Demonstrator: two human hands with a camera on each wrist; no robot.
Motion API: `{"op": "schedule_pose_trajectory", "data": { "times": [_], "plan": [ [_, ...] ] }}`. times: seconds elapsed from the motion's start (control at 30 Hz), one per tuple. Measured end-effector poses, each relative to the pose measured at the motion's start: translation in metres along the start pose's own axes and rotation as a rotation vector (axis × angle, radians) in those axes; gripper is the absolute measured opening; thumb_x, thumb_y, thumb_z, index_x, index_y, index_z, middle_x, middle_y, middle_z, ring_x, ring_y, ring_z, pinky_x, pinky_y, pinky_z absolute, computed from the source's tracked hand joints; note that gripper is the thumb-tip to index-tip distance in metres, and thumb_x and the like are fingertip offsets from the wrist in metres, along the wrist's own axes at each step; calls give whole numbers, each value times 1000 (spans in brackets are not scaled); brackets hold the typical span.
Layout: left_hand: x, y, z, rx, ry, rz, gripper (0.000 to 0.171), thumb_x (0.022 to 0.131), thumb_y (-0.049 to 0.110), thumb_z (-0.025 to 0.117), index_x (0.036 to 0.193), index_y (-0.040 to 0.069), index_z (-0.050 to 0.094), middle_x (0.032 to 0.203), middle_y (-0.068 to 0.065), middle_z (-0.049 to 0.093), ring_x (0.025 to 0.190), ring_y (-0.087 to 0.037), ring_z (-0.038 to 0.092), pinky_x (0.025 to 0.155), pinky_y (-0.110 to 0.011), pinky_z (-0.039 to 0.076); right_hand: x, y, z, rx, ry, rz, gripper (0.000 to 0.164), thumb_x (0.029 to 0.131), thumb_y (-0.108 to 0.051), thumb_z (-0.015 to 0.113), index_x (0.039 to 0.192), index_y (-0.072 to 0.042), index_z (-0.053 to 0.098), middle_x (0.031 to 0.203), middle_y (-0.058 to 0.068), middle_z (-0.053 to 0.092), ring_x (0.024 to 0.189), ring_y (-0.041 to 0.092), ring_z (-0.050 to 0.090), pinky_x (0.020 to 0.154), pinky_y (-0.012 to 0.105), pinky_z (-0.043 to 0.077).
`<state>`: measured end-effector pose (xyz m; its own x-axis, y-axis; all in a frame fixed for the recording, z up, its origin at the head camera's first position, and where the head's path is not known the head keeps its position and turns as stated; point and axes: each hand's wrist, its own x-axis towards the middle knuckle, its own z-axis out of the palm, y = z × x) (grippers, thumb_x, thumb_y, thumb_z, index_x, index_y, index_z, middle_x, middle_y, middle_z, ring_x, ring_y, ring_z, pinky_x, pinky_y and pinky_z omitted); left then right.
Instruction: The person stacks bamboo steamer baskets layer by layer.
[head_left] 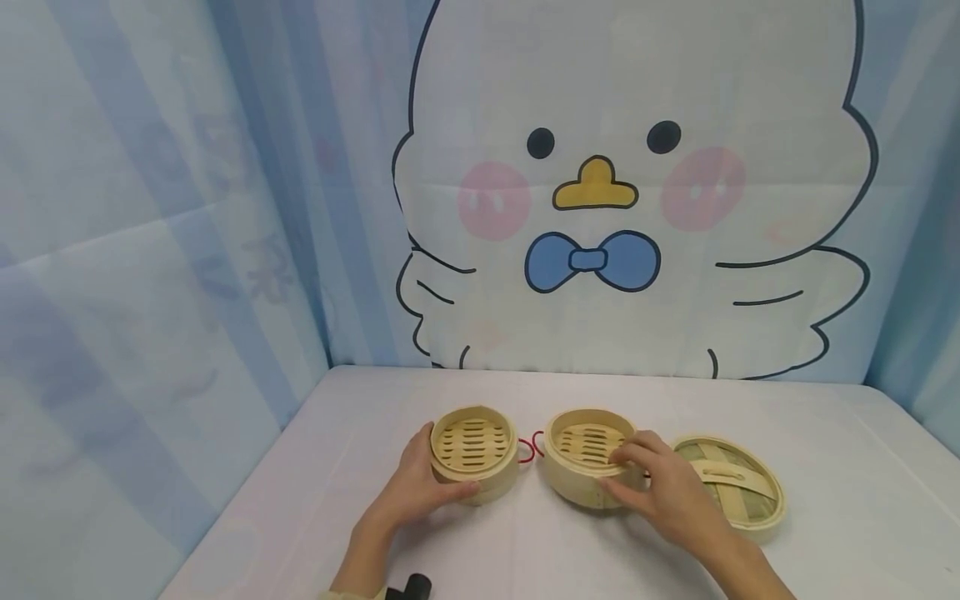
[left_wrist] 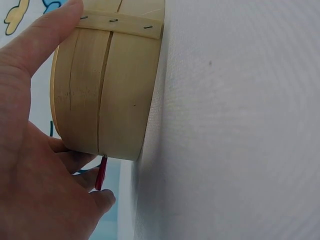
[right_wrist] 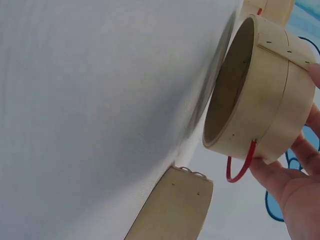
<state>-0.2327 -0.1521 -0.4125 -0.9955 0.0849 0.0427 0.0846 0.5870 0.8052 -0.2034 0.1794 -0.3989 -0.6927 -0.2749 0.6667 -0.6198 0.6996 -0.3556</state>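
Note:
Two round bamboo steamer baskets with slatted floors stand side by side. My left hand (head_left: 411, 492) grips the left steamer basket (head_left: 497, 482), its thumb along the near wall and fingers around the far left side. In the left wrist view, that basket's stapled wall (left_wrist: 127, 90) and a red loop (left_wrist: 101, 174) show. My right hand (head_left: 671, 496) holds the right steamer basket (head_left: 570, 477) by its right side, thumb outside and fingers at the rim. The right wrist view has this basket (right_wrist: 272, 95) tilted, its hollow underside facing the table.
A woven bamboo steamer lid (head_left: 738, 477) with a strap handle lies just right of my right hand, partly behind it. Red loops (head_left: 527, 451) stick out between the two baskets. Behind the white table (head_left: 300, 508) hangs a curtain (head_left: 600, 333) with a cartoon bird.

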Motion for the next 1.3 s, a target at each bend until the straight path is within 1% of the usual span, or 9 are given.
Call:
{"op": "schedule_pose_trajectory", "data": {
  "times": [0.23,0.47,0.57,0.73,0.9,1.0,1.1,1.2,1.3],
  "plan": [
    [-1,-1,-1,-4,-2,8,124,70,39,93,156,-8,18,157,-31,26,145,-47,24,115,-61,22,0,3,0,19,52,-24,29,69,-9,92,87,-17,70,97,-8,58,77,6,52,60,26,51],
    [0,-1,-2,-10,1,11,124,70,39,93,156,-8,17,157,-31,26,145,-47,24,115,-61,22,5,2,-2,38,108,-61,31,67,-6,92,88,-16,71,98,-7,58,78,8,52,63,19,47],
    [0,-1,-2,-20,2,6,125,70,38,94,156,-8,17,157,-31,25,145,-47,24,115,-62,22,8,1,-1,32,117,-54,31,68,-6,92,89,-17,72,99,-7,58,78,8,52,65,16,46],
    [1,-2,-2,-31,4,5,125,69,38,95,156,-8,17,157,-31,25,145,-47,23,115,-62,22,13,-4,0,27,129,-39,31,69,-9,93,90,-18,72,100,-8,59,80,8,54,67,15,46],
    [1,-5,-2,-38,8,13,125,68,38,95,156,-7,18,157,-30,26,145,-46,24,115,-61,23,20,-12,3,54,158,-35,31,68,-9,93,91,-17,73,100,-8,60,85,10,56,69,14,47],
    [2,-6,-2,-46,11,14,125,68,38,95,156,-7,18,156,-30,27,145,-47,25,115,-61,23,26,-16,5,77,160,-23,30,69,-8,93,92,-15,74,100,-7,60,88,11,56,70,13,47],
    [2,-6,-3,-57,10,11,125,68,38,96,156,-7,18,156,-31,27,145,-47,25,115,-62,22,31,-21,8,90,151,1,30,70,-7,93,93,-14,74,101,-7,60,90,11,56,70,18,51],
    [2,-7,-3,-65,5,9,125,68,37,96,156,-7,18,156,-31,27,145,-47,25,115,-62,22,36,-26,10,105,144,23,30,71,-7,92,94,-13,74,101,-6,60,92,12,56,70,29,57],
    [3,-8,-3,-72,0,12,125,68,37,95,156,-7,18,156,-31,27,145,-47,25,115,-61,22,40,-30,12,122,147,29,29,71,-6,92,93,-11,74,102,-5,60,93,12,57,70,34,58]
  ]
}}
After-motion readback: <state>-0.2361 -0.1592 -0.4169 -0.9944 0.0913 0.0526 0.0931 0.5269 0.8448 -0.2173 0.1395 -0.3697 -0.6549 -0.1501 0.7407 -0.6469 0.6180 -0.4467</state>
